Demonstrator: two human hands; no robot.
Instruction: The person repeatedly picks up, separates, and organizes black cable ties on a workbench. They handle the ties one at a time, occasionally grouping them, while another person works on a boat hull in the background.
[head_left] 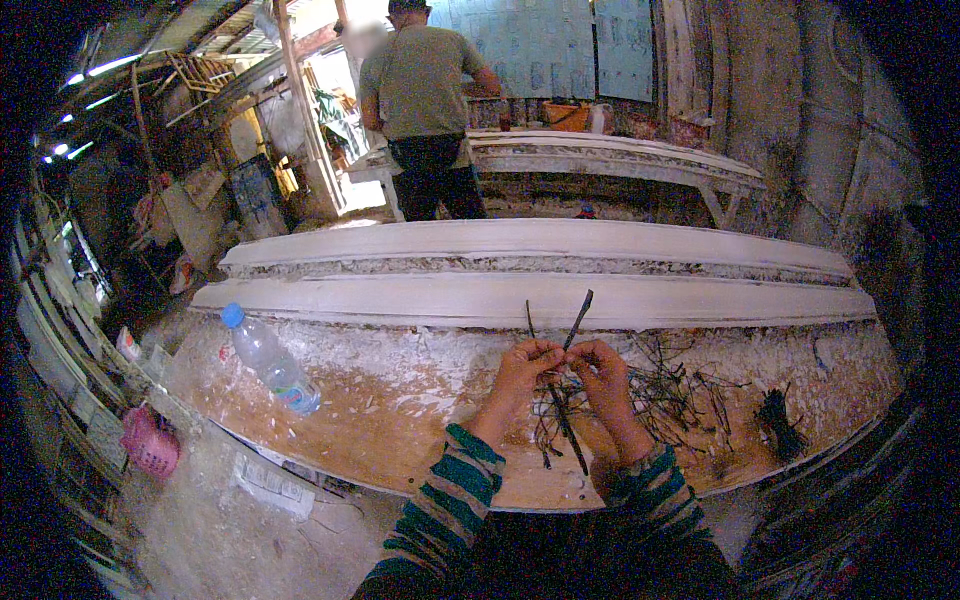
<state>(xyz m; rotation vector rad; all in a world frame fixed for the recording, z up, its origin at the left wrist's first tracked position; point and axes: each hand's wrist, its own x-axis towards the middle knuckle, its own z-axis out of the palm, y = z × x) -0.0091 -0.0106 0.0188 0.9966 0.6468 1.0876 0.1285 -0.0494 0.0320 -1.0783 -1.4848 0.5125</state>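
My left hand (526, 372) and my right hand (602, 374) meet above the near part of the worktable, both closed in a fingertip pinch. Between them are thin dark strands, like strips or twigs; their exact kind does not show. A thicker dark strand (579, 318) slants up from the fingers, and a thinner strand (530, 316) rises at its left. Dark lengths (571, 440) hang below the hands. Under and right of my right hand lies a loose tangle of similar strands (675, 397). A tighter dark bundle (779, 425) sits farther right.
A clear plastic bottle with a blue cap (268, 357) lies at the left of the white-stained wooden table (400, 410). Two long white mouldings (420, 298) cross its far side. Another person (425, 100) stands at a bench (610, 155) beyond. A pink basket (151, 442) is at lower left.
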